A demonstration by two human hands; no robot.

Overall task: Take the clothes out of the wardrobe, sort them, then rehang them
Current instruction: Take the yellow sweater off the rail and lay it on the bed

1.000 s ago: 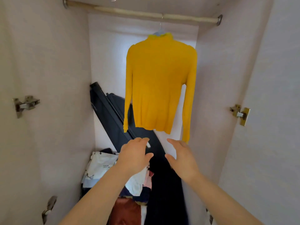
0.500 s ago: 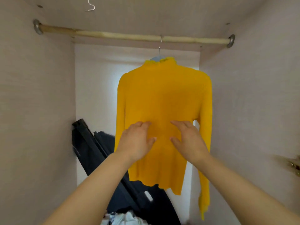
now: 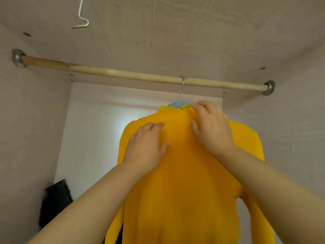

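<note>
A yellow ribbed sweater (image 3: 184,182) hangs on a blue hanger (image 3: 177,104) whose metal hook sits over the wooden rail (image 3: 123,73) inside the wardrobe. My left hand (image 3: 146,147) lies flat on the sweater's left shoulder, fingers apart. My right hand (image 3: 211,127) rests at the collar on the right side, fingers curled over the knit near the hanger; whether it grips the fabric is not clear.
The wardrobe's side walls stand close on both sides. A bent wire hook (image 3: 81,16) hangs from the ceiling panel at upper left. A dark object (image 3: 56,199) leans at the lower left behind my forearm.
Both hands rose from the sweater's middle to its shoulders and collar. The view tilted upward and closer, so the clothes pile below dropped out of sight.
</note>
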